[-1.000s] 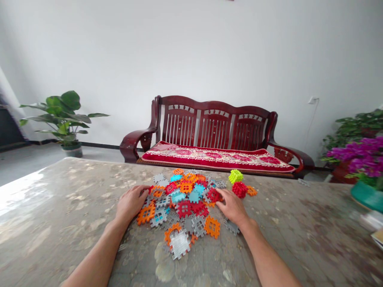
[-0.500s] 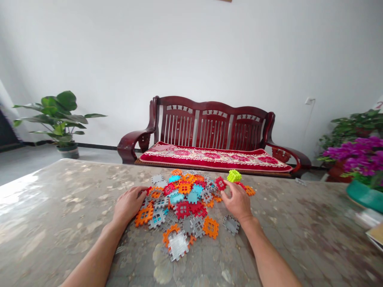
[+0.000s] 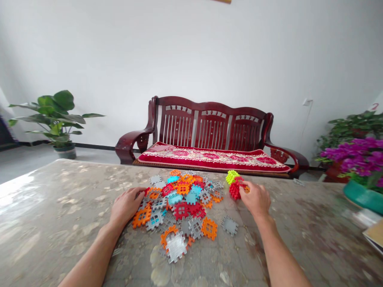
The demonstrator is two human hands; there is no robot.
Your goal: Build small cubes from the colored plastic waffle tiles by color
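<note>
Right hand [image 3: 254, 199] curls its fingers about the red block [image 3: 235, 190], which sits on the table [image 3: 60, 207] touching the lime block [image 3: 230, 176]. Left hand [image 3: 125, 205] lies palm down, fingers loose, gripping nothing, on the left edge of the tile pile [image 3: 182, 199].

Matt plastic tiles [image 3: 182, 201] lie on a glossy marbled tabletop [image 3: 60, 207]; the bench [image 3: 209, 131] is polished wood.

The fingertips of the right hand [image 3: 254, 198] are hidden behind a red block cluster [image 3: 235, 189]; the grip cannot be made out. The left forearm [image 3: 89, 263] and right forearm [image 3: 279, 263] are cut off by the lower edge, and a teal pot [image 3: 363, 198] by the right edge. A small grey object [image 3: 297, 182] is too small to identify.
</note>
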